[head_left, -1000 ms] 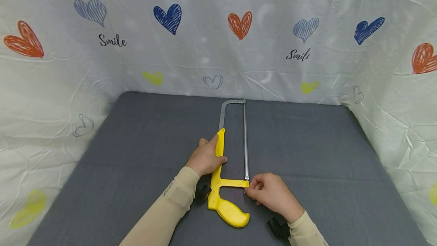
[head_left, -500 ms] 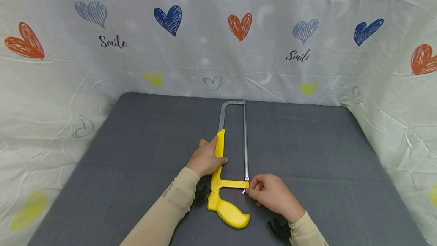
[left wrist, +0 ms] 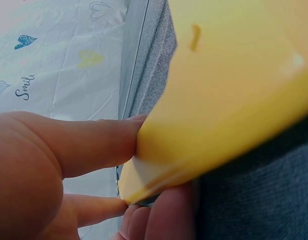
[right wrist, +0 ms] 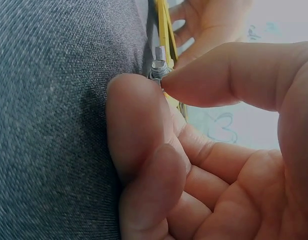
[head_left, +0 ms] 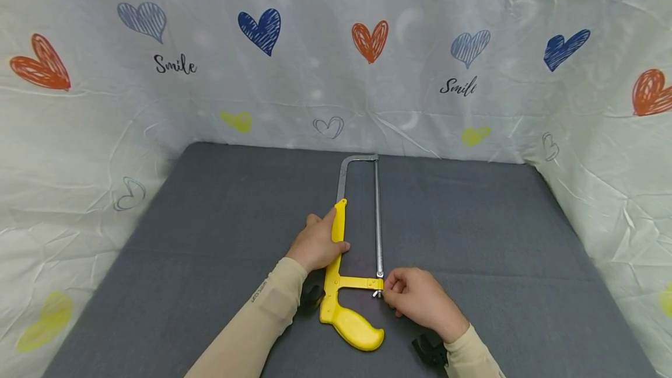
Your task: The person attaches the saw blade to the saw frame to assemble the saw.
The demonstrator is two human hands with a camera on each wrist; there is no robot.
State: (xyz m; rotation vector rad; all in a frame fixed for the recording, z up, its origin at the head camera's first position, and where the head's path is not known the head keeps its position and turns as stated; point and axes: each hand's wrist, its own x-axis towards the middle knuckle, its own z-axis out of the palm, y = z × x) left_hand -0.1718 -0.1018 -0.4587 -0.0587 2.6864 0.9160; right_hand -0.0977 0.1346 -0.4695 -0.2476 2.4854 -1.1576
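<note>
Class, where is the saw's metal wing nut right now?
In the head view, the wing nut is low, just right of centre, directly below the right end of the yellow crossbar and by the right hand.

Bright yellow and silver on the C-shaped metal hacksaw (head_left: 359, 282), silver on its small metal wing nut (right wrist: 159, 66), dark grey across the cloth-covered worktop (head_left: 472, 220)! Beige fabric sleeves (head_left: 247, 325), and orange, blue, yellow scribbled hearts (head_left: 261, 31) over whitish fabric backdrop (head_left: 315, 86)!

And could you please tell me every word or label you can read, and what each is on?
"Smile": white cloth, left side of the head view.
"Smil", last letter unclear: white cloth, right side of that view.
"Smil": white cloth again, in the left wrist view.
Left sleeve: lettering too small to read.
Saw: none readable.
</note>
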